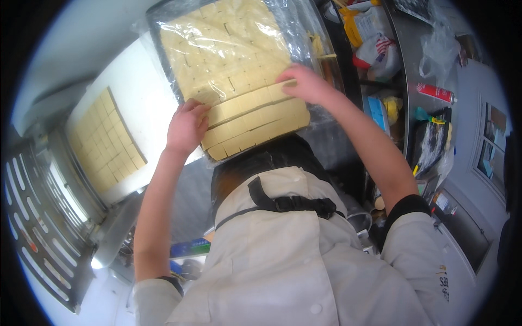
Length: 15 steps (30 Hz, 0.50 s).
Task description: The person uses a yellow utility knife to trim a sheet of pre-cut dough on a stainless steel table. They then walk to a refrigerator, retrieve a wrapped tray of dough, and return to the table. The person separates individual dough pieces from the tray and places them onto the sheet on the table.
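Note:
Rows of pale yellow dough pieces [261,127], scored into squares, lie at the near end of a dark tray [160,49] in front of me. Clear plastic film [228,49] covers the similar cut pieces farther back and bunches over the tray's sides. Along the film's near edge runs a long dough strip [248,101]. My left hand [186,127] has its fingers curled around the strip's left end. At the opposite end, my right hand [308,84] pinches the strip between thumb and fingers. The fingertips of my left hand are partly hidden.
Left of the tray, a cut dough sheet [107,140] rests on a white surface [136,87], beside a machine with a slotted metal guard [40,232]. On the right stand shelves with packages [363,24], a red can [435,93] and a plastic bag [440,49].

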Each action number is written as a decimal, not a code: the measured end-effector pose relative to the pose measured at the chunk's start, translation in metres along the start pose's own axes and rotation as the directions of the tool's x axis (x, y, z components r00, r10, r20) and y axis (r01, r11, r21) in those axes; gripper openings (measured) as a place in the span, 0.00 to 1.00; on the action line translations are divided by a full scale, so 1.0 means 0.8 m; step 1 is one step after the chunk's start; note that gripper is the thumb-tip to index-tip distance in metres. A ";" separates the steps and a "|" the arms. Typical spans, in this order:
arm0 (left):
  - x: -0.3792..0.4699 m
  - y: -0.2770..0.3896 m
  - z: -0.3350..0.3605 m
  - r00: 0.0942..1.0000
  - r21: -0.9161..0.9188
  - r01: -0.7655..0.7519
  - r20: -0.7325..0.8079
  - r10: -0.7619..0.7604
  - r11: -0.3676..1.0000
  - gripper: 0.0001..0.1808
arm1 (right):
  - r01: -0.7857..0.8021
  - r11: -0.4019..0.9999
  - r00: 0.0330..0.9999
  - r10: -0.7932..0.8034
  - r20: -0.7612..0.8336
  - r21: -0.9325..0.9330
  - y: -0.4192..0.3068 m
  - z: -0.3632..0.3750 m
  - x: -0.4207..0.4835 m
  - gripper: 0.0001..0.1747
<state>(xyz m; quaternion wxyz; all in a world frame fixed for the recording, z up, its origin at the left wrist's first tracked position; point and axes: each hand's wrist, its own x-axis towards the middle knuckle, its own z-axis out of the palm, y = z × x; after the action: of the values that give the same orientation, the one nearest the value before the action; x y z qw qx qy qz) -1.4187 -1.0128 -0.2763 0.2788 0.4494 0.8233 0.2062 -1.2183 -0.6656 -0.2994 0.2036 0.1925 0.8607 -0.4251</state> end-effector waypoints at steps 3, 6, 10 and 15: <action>0.009 0.019 0.013 0.997 0.066 -0.073 -0.034 0.076 0.995 0.19 | 0.169 0.945 0.967 -0.214 -0.140 -0.280 -0.015 0.013 -0.004 0.22; 0.013 0.031 0.024 0.997 0.087 -0.071 -0.014 0.072 0.994 0.20 | 0.204 0.956 0.969 -0.227 -0.094 -0.212 -0.026 0.029 -0.003 0.22; 0.006 0.034 0.028 0.997 0.102 -0.028 0.071 0.020 0.994 0.22 | 0.239 0.932 0.959 -0.271 -0.086 -0.274 -0.023 0.037 -0.007 0.20; -0.007 0.026 0.020 0.999 0.096 -0.051 -0.010 0.052 0.994 0.25 | 0.195 0.950 0.967 -0.228 -0.115 -0.245 -0.012 0.030 -0.022 0.22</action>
<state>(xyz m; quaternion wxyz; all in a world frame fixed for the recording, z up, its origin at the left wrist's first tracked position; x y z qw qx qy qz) -1.3931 -1.0054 -0.2749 0.2463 0.4822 0.8220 0.1764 -1.2040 -0.6936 -0.2975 0.1160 0.1035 0.9324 -0.3262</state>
